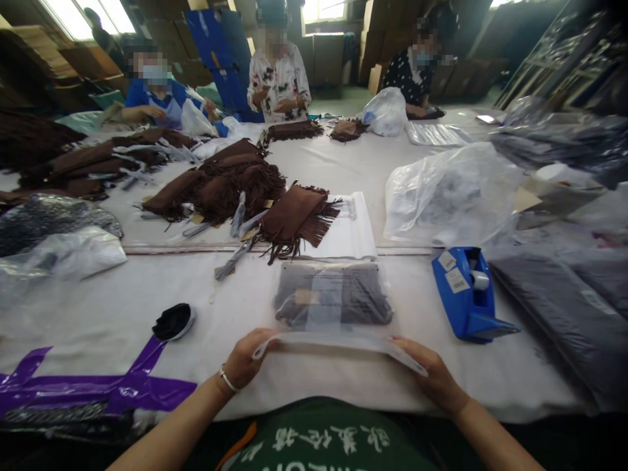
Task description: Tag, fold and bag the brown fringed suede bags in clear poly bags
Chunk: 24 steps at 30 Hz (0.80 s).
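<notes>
A clear plastic bag point(336, 297) with a flat dark grey item inside lies on the table in front of me. Its near, open-looking edge is raised and stretched between my hands. My left hand point(248, 360) pinches the left end of that edge, and a white band circles the wrist. At the right end, my right hand point(432, 373) grips the folded plastic. Just beyond the bag, a brown fringed piece point(297, 219) rests partly on a stack of white plastic sheets point(356, 229).
To the right stands a blue tape dispenser point(464, 294), beside grey packed items point(564, 307). Purple tape point(98, 389) and a black round object point(173, 320) are at left. Brown fringed pieces point(226, 180) and a large plastic bag point(449, 193) lie farther back. Three people work across the table.
</notes>
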Each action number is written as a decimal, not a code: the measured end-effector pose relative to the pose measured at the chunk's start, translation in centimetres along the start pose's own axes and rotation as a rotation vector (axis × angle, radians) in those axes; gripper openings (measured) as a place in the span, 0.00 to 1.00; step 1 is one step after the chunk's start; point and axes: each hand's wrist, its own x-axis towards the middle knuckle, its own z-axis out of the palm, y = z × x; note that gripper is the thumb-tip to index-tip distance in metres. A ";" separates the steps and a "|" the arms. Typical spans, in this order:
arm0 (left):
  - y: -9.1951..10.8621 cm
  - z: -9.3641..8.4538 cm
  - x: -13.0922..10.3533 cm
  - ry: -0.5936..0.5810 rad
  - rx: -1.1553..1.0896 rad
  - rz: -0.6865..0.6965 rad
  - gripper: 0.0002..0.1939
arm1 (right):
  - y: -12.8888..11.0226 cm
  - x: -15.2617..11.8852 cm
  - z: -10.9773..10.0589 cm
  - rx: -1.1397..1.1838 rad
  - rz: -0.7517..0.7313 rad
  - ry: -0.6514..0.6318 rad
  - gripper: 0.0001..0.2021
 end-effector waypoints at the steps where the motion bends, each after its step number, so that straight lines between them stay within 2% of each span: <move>1: 0.4 0.4 -0.3 0.090 -0.004 -0.121 0.13 | 0.1 -0.5 0.8 0.008 0.074 0.102 0.14; 3: 1.4 1.4 -0.8 0.229 0.027 -0.299 0.13 | -0.4 -1.2 2.3 0.000 0.215 0.263 0.15; 6: 2.4 2.8 -0.5 0.318 0.103 -0.470 0.14 | -2.1 -0.9 3.4 -0.030 0.405 0.357 0.17; 9: 1.8 2.8 0.7 0.270 0.195 -0.628 0.17 | -3.9 0.5 3.2 -0.032 0.579 0.288 0.19; 12: 0.5 1.0 1.9 0.184 0.372 -0.681 0.14 | -4.7 1.7 2.5 -0.067 0.629 0.239 0.20; 14: 0.3 -0.5 2.7 0.240 0.474 -0.593 0.10 | -4.8 2.1 2.4 -0.124 0.632 0.231 0.21; 17: 2.2 -1.3 4.6 0.358 0.466 -0.289 0.10 | -4.6 2.1 2.6 -0.177 0.643 0.222 0.21; 19: 4.2 -0.1 6.3 0.273 0.364 -0.106 0.11 | -4.5 2.0 2.7 -0.176 0.649 0.216 0.22; 21: 5.7 2.1 8.0 0.124 0.249 -0.005 0.12 | -4.5 2.0 2.7 -0.154 0.652 0.220 0.22; 24: 5.8 5.4 9.5 0.057 0.121 -0.008 0.05 | -4.6 2.2 2.4 -0.087 0.669 0.242 0.22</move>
